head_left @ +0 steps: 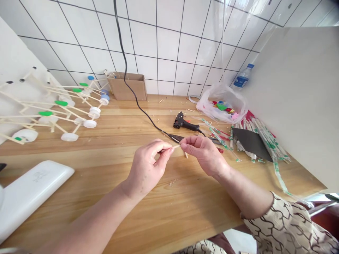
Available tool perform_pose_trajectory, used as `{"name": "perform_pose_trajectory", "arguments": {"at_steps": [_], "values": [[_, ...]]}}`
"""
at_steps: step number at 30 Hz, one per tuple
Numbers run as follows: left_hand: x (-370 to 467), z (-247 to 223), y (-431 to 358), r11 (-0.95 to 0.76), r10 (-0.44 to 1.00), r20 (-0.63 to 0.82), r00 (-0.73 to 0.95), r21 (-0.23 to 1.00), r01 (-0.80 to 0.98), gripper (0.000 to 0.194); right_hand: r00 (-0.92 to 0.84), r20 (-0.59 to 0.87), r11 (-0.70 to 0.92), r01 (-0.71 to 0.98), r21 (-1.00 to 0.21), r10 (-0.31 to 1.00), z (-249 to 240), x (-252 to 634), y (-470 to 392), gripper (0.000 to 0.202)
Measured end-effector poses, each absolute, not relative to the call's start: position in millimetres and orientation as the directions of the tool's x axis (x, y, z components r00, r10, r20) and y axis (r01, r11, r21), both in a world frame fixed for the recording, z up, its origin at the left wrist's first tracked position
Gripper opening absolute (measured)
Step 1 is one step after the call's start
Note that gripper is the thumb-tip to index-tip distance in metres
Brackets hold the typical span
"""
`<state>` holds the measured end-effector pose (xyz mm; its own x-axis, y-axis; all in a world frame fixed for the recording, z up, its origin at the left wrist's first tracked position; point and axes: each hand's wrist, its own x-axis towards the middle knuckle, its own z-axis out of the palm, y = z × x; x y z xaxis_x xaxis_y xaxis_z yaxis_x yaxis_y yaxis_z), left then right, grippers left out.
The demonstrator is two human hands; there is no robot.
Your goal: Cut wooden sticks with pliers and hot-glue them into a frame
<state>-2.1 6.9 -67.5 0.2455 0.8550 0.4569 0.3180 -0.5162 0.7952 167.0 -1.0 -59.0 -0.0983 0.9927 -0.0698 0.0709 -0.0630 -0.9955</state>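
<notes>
My left hand (148, 164) and my right hand (205, 153) meet over the middle of the wooden table. Between them is a short, thin wooden stick (177, 146). Each hand pinches one end of it between thumb and fingertips. A small stick piece (186, 155) lies on the table just below the right fingertips. Right behind the hands is a dark pointed tool (176, 138), partly covered by my right hand; its kind is unclear. A black glue gun (185, 123) rests a little farther back.
Stick frames with bottle-cap wheels (90, 123) stand at left, near a white device (37, 197). Behind are a cardboard box (128, 88), a black cable (136, 98) and a plastic bag (224, 106) of colored caps. Wrapped sticks (272, 139), black sheet (251, 143) and a bottle (242, 78) stand right.
</notes>
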Motion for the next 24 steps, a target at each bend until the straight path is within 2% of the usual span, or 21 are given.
{"name": "perform_pose_trajectory", "arguments": {"at_steps": [5, 10, 13, 18, 20, 24], "values": [[-5, -75, 9, -0.644, 0.765, 0.58, 0.281, 0.67, 0.37, 0.014, -0.092, -0.128, -0.123, 0.061, -0.991, 0.988, -59, 167, 0, 0.025], [-7, -76, 12, -0.708, 0.699, 0.647, 0.303, 0.57, 0.417, 0.012, -0.177, -0.199, -0.197, 0.03, -0.98, 0.964, -57, 171, 5, 0.033], [-9, -74, 15, -0.7, 0.705, 0.665, 0.248, 0.595, 0.394, 0.01, -0.227, -0.224, -0.212, 0.075, -0.974, 0.948, -52, 176, 9, 0.039], [-9, -70, 18, -0.605, 0.794, 0.575, 0.195, 0.718, 0.343, 0.009, -0.089, -0.087, -0.071, 0.174, -0.982, 0.992, -48, 187, 12, 0.052], [-8, -71, 17, -0.569, 0.822, 0.531, 0.203, 0.756, 0.323, 0.008, -0.064, -0.057, -0.044, 0.19, -0.981, 0.996, -50, 188, 11, 0.045], [-8, -72, 15, -0.556, 0.831, 0.506, 0.231, 0.769, 0.315, 0.007, -0.101, 0.034, 0.064, 0.308, -0.949, 0.994, -54, 184, 7, 0.018]]}}
